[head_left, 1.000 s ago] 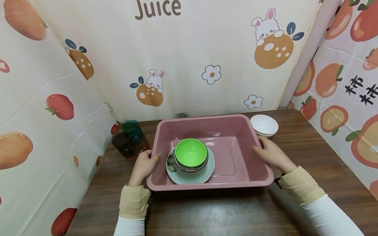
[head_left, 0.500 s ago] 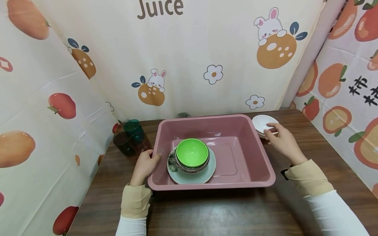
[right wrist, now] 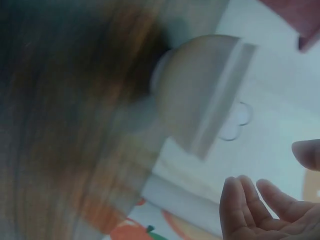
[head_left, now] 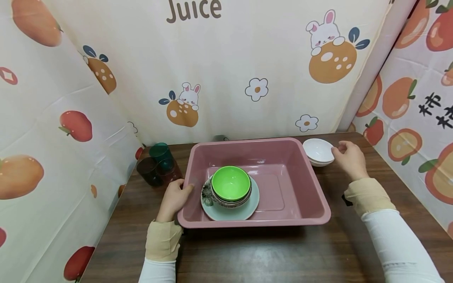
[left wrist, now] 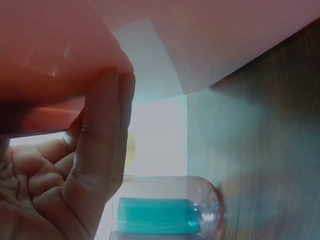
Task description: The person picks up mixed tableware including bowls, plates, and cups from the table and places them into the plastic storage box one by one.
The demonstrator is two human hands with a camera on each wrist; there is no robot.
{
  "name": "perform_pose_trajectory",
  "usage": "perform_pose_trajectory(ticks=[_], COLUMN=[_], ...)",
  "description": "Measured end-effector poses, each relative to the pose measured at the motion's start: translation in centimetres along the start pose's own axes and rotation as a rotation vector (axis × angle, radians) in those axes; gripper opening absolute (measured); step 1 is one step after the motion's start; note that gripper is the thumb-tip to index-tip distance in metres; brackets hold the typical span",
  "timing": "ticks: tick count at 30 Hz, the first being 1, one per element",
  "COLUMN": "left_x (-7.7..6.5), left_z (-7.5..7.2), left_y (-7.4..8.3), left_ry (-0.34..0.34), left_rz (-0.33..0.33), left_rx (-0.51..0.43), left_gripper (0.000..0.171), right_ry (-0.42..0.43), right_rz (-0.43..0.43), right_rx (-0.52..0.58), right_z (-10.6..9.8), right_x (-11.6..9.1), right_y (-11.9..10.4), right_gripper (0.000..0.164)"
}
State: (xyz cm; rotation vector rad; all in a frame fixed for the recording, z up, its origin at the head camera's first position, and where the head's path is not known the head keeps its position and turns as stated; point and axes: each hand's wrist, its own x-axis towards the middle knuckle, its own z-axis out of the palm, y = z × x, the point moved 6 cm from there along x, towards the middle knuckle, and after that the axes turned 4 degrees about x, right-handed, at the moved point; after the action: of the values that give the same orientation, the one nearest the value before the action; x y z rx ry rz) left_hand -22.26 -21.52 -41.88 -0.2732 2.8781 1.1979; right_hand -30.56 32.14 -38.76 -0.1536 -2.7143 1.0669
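My left hand grips the left rim of a pink plastic basin, thumb over the edge and fingers underneath, as the left wrist view shows. Inside the basin, on its left side, a light plate bears a stack of bowls topped by a bright green bowl. Beyond the basin's right side stand two nested white bowls. Beside their right rim is my right hand, fingers loosely bent with nothing between them. The right wrist view has the white bowls blurred, with a gap to my fingers.
Several tinted cups stand to the left of the basin, among them a teal cup and a dark cup. The brown wooden table meets a fruit-print curtain at the back and sides.
My right hand has let go of the basin's right rim, passed over the white bowls and come to their right side. The left hand keeps its grip on the basin.
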Motion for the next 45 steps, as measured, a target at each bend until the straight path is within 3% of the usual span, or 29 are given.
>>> perform_pose_trajectory(ticks=[8,13,21,33,45], left_x=[0.2,0.3,0.3,0.4,0.1], left_z=[0.0,0.1,0.1,0.2,0.2], left_y=[0.1,0.0,0.0,0.0,-0.1], left_ry=[-0.002,-0.005,-0.004,-0.002,-0.016], left_rz=[0.001,-0.004,-0.001,0.006,-0.032], left_rx=[-0.005,-0.009,-0.007,0.004,-0.002], left_gripper=[0.022,0.022,0.022,0.022,0.023], right_ry=[-0.041,-0.089,-0.034,-0.08,-0.028], right_rz=[0.037,0.077,0.105,0.183,0.171], right_rx=[-0.114,-0.15,-0.14,-0.167,-0.156], right_z=[0.9,1.5,1.6,2.3,2.1], right_x=[1.5,1.9,2.2,2.7,3.1], right_y=[2.4,3.2,3.4,4.6,4.2], right_gripper=[0.056,0.049,0.04,0.042,0.039])
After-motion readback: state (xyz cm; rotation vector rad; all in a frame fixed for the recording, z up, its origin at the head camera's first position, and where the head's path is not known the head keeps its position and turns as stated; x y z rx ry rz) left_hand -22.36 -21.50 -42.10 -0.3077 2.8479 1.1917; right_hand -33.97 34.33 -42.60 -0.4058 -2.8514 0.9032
